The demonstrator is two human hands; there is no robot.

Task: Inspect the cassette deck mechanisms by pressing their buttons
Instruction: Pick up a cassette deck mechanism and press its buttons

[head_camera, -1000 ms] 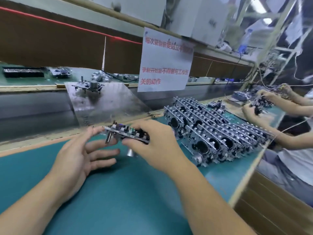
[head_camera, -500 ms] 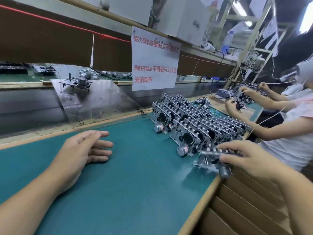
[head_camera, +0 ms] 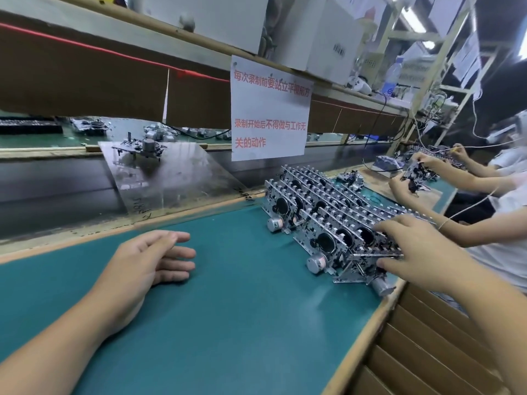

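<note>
Several metal cassette deck mechanisms (head_camera: 316, 206) stand packed in rows on the right part of the green mat (head_camera: 228, 309). My right hand (head_camera: 413, 249) grips one cassette deck mechanism (head_camera: 368, 266) at the near right end of the rows, fingers over its top and thumb under its edge, close to the table's front edge. Its round motor hangs below. My left hand (head_camera: 148, 263) rests on the mat to the left, fingers loosely curled, holding nothing.
A metal plate (head_camera: 171, 181) behind the mat carries a single mechanism (head_camera: 139, 148). A white paper sign (head_camera: 269, 109) hangs from the shelf. Another person's hands (head_camera: 410, 183) work at the bench on the right. Brown cardboard (head_camera: 427, 352) lies beyond the table edge.
My right hand carried the mechanism from in front of me to the right and set it against the near end of the rows. My left hand let go and settled on the mat.
</note>
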